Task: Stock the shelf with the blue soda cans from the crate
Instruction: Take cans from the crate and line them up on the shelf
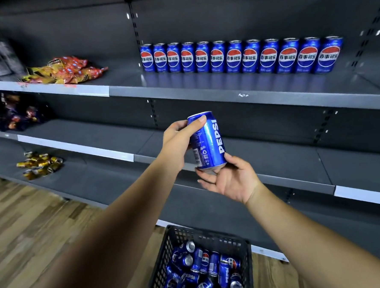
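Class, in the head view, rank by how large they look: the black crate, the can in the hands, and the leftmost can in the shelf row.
1. Black crate
2. Held can
3. Leftmost shelf can, though it stands farther away.

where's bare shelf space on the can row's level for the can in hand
Bare shelf in front of the can row, and between its left end and the snack bags. The row itself is packed tight. The held can fits in front.
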